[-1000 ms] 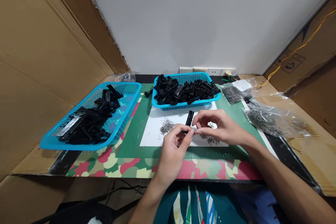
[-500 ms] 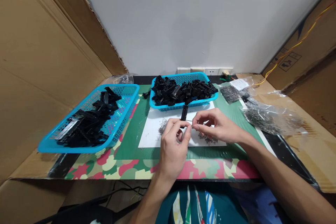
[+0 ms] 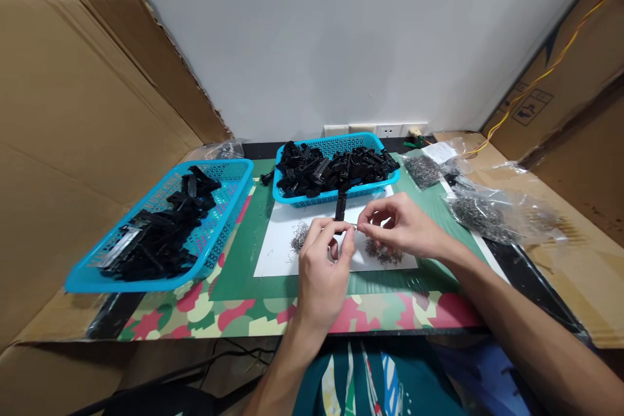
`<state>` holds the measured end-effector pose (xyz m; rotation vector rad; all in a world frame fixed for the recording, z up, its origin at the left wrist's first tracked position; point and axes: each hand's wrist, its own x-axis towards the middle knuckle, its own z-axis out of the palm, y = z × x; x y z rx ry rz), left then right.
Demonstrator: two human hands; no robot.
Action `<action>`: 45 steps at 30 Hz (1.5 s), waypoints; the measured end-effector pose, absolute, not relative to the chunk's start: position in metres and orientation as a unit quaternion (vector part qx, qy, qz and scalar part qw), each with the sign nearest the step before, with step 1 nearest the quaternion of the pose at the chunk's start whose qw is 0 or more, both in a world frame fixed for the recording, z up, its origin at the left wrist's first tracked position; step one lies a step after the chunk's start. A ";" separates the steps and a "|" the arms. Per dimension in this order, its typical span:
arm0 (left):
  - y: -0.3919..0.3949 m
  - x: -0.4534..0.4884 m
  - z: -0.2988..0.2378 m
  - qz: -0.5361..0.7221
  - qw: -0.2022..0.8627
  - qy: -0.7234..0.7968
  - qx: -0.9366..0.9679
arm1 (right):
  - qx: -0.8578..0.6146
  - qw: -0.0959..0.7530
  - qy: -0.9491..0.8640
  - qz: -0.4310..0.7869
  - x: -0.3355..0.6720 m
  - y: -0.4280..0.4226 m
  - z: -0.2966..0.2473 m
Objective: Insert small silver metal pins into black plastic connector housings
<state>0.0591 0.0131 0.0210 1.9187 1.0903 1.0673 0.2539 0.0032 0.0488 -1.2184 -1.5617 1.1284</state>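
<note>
My left hand [image 3: 324, 266] and my right hand [image 3: 407, 227] meet over the white paper [image 3: 273, 260], fingertips closed in pinches that nearly touch. Between them shows a tiny metal piece [image 3: 355, 227], too small to make out in detail. Just behind the left fingers a narrow black plastic part [image 3: 340, 206] lies on the paper, its near end hidden by that hand. One pile of small wire pieces [image 3: 298, 237] lies left of the left hand. Another wire pile [image 3: 383, 252] is under the right hand, partly covered by it.
A blue basket [image 3: 336, 198] heaped with black plastic parts stands behind the paper. At the left is a larger blue basket [image 3: 214, 260] of black parts. Plastic bags of small metal pieces [image 3: 480, 218] lie at the right. Cardboard walls [image 3: 73, 110] flank the table.
The view has shifted slightly. Both hands stay pinched together over the paper, and the right fingers have shifted only a little.
</note>
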 end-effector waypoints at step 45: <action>0.010 0.057 0.022 0.333 0.401 0.401 0.753 | -0.476 0.313 -0.701 0.429 0.265 -0.002 0.052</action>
